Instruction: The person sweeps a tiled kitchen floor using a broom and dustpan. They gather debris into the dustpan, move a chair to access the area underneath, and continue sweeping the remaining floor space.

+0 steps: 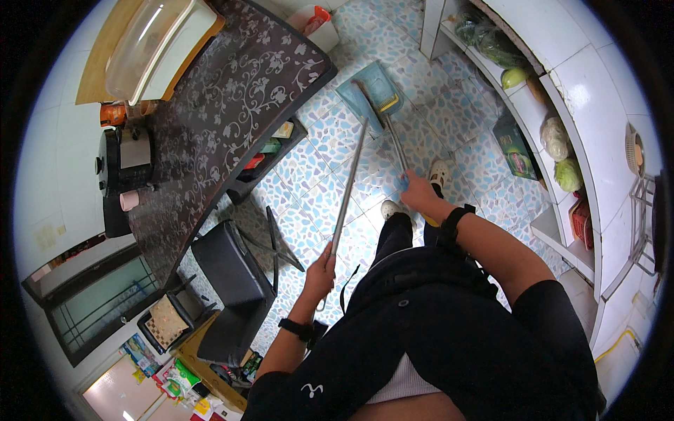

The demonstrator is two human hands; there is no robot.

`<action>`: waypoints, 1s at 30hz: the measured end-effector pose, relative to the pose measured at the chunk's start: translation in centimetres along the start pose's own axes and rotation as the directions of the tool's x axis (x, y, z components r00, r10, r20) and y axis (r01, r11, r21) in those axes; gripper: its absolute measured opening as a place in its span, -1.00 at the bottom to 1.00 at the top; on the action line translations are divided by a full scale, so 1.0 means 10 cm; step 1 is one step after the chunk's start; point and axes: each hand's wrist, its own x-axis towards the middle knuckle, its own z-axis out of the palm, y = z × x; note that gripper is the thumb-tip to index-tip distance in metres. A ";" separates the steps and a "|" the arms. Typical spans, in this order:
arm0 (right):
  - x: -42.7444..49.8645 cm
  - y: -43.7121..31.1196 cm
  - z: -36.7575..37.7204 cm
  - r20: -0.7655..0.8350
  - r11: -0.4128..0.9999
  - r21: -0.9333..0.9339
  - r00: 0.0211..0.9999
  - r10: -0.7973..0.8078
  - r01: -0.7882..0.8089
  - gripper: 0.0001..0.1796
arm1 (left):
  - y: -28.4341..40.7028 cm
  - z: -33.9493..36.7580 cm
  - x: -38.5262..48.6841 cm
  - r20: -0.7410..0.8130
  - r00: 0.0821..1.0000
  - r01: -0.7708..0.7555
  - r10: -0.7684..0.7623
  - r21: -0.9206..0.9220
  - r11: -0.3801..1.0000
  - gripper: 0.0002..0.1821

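My left hand grips the long metal handle of a broom. At its far end the blue broom head rests in or over a translucent blue dustpan on the floor. My right hand is closed around the dustpan's shorter metal handle. A yellow comb strip stands near the dustpan's handle side. Dark debris or bristles show beside the broom head; I cannot tell which.
A dark floral-patterned table is on the left, with a black chair beside it. White tiled shelves holding vegetables curve along the right. A dark green box stands near them. A white bin sits beyond the table corner.
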 end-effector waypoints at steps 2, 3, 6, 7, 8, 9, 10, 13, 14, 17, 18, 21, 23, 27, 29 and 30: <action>0.00 0.02 0.02 -0.026 0.998 -0.015 0.998 -0.058 0.058 -0.42 | 0.06 0.02 0.18 -0.070 0.983 -0.165 0.171 0.092 0.982 -0.54; 0.00 0.02 0.04 -0.041 0.997 -0.027 0.997 -0.072 0.071 -0.42 | 0.05 0.08 0.31 -0.094 0.978 -0.175 0.188 0.127 0.976 -0.54; 0.01 0.04 0.07 -0.060 0.995 -0.054 0.994 -0.091 0.088 -0.42 | -0.17 0.35 0.62 -0.009 0.997 -0.075 0.078 0.210 0.975 -0.53; 0.01 0.04 0.07 -0.054 0.995 -0.053 0.995 -0.089 0.086 -0.41 | -0.30 0.43 0.64 0.036 0.990 -0.139 0.134 0.306 0.942 -0.52; 0.01 0.04 0.06 -0.048 0.995 -0.052 0.995 -0.087 0.085 -0.40 | -0.43 0.48 0.61 0.043 0.968 -0.244 0.245 0.361 0.900 -0.52; 0.01 0.04 0.04 -0.031 0.997 -0.028 0.997 -0.073 0.072 -0.39 | -0.55 0.51 0.56 0.087 0.967 -0.254 0.239 0.390 0.885 -0.52; 0.01 0.04 0.02 -0.016 0.998 -0.003 0.998 -0.057 0.057 -0.38 | -0.63 0.51 0.50 0.105 0.978 -0.202 0.181 0.247 0.948 -0.52; 0.00 0.02 -0.03 -0.005 0.999 0.024 0.999 -0.035 0.035 -0.35 | -0.74 0.36 0.18 0.247 0.964 0.111 -0.095 -0.052 0.993 -0.53; 0.00 0.01 -0.04 0.001 0.999 0.034 1.000 -0.025 0.025 -0.34 | -0.71 0.29 0.05 0.248 0.963 0.127 -0.104 -0.079 0.989 -0.53; -0.01 0.00 -0.05 -0.020 0.999 0.006 0.999 -0.035 0.035 -0.35 | -0.52 0.16 -0.28 0.183 0.974 0.143 -0.134 -0.037 0.989 -0.53; -0.01 0.00 -0.04 -0.009 0.999 0.014 0.999 -0.031 0.031 -0.35 | -0.44 0.13 -0.38 0.157 0.975 0.165 -0.158 -0.033 0.986 -0.53; -0.01 0.02 0.01 0.010 0.999 0.020 0.999 -0.035 0.035 -0.36 | -0.18 0.07 -0.29 -0.069 0.981 -0.155 0.184 0.308 0.939 -0.53; -0.01 0.04 0.05 -0.012 0.998 -0.022 0.999 -0.052 0.051 -0.39 | -0.05 0.08 0.00 -0.133 0.931 -0.247 0.340 0.454 0.856 -0.51; -0.01 0.06 0.10 -0.040 0.996 -0.047 0.996 -0.081 0.079 -0.43 | -0.02 0.35 0.51 -0.049 0.982 -0.166 0.185 0.258 0.952 -0.54; -0.01 0.06 0.09 -0.057 0.995 -0.045 0.994 -0.094 0.091 -0.45 | -0.15 0.47 0.50 0.077 0.979 -0.201 0.186 0.446 0.872 -0.53; -0.01 0.06 0.07 -0.042 0.996 -0.039 0.995 -0.088 0.086 -0.44 | -0.21 0.50 0.47 0.140 0.989 -0.102 0.043 0.446 0.889 -0.52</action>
